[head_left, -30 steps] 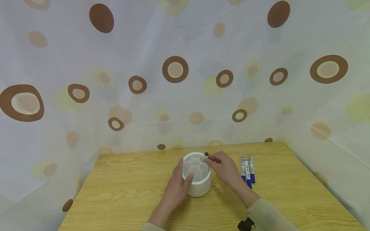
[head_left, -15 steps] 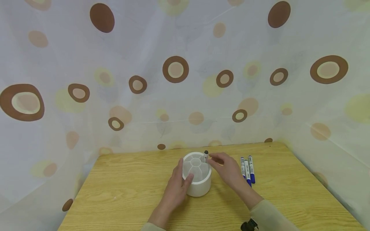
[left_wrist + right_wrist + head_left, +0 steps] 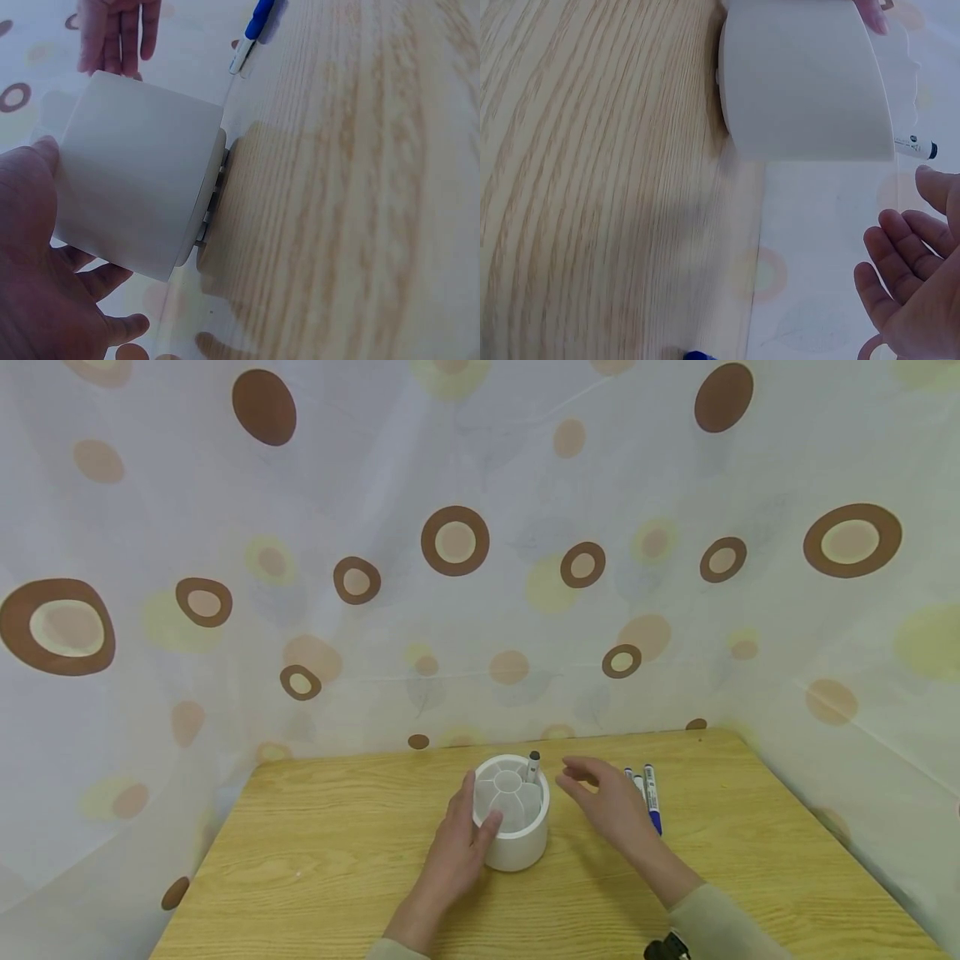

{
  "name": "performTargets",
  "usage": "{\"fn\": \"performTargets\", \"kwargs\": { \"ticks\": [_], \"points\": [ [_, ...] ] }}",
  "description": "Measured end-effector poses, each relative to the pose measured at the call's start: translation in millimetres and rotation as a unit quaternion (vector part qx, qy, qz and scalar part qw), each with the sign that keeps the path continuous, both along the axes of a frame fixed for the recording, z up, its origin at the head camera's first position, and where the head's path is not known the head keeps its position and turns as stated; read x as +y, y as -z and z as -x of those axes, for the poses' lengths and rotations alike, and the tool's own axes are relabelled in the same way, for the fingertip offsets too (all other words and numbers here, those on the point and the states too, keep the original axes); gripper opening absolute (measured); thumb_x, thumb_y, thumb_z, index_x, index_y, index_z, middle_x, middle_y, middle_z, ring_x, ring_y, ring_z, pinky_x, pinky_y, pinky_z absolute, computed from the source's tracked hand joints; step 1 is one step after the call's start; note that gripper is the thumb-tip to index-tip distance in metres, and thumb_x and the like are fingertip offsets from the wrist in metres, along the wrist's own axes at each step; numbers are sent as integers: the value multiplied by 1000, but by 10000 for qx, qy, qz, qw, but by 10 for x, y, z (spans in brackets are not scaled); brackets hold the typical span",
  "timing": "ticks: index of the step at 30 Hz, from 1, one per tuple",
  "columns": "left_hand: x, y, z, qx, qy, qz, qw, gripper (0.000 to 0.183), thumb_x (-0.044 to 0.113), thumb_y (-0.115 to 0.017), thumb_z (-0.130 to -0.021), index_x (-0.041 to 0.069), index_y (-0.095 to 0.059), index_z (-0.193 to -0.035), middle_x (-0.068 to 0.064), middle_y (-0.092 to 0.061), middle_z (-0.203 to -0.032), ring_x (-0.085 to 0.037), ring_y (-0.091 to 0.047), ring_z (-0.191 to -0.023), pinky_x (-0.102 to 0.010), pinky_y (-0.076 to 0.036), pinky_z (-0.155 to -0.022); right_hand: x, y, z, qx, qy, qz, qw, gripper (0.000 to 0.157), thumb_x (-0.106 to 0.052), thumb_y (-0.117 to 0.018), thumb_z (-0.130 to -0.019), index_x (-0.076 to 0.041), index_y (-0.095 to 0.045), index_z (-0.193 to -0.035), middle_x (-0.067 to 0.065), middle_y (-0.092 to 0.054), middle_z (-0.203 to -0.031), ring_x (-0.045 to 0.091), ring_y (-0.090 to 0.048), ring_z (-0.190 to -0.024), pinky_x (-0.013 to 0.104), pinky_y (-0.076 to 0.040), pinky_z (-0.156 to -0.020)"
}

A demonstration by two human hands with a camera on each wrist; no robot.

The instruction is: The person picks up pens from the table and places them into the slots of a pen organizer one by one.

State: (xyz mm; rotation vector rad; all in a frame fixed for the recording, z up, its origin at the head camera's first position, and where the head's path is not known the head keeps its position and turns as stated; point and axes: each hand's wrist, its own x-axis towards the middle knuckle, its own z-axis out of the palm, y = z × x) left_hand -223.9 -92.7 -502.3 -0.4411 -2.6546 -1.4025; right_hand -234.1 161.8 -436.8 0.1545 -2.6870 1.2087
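A round white pen holder [image 3: 516, 852] with clear divided compartments stands on the table. One marker [image 3: 532, 768] with a dark end rises from a compartment at its far right side. My left hand [image 3: 457, 852] grips the holder from the left, thumb over the rim and fingers along the side; in the left wrist view the fingers [image 3: 105, 281] reach behind it. Just right of the holder, my right hand [image 3: 611, 802] hovers with nothing in it, its fingers [image 3: 900, 259] loosely bent and apart from the marker.
Several blue-capped markers [image 3: 652, 797] lie on the wooden table [image 3: 337, 860] to the right, partly hidden behind the right hand. A patterned curtain [image 3: 480, 610] hangs around the table's back and sides.
My right hand has let go of the marker, which now stands in the holder, and has drawn back to the right. The left hand and holder have stayed put.
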Motion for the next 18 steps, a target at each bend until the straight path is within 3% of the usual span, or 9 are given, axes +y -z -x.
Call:
{"fn": "performTargets", "kwargs": {
  "ticks": [18],
  "points": [
    [-4, 18, 13, 41, 17, 0, 10000, 83, 54, -47, -117, 7, -15, -177, -26, -30, -176, -49, -37, -158, -68, -33, -126, 380, 44, -44, -14, 167, -654, 9977, 67, -45, -69, -110, 0, -56, -158, 27, -62, -152, 48, -59, -138, 71, -46, -113]
  ]
}}
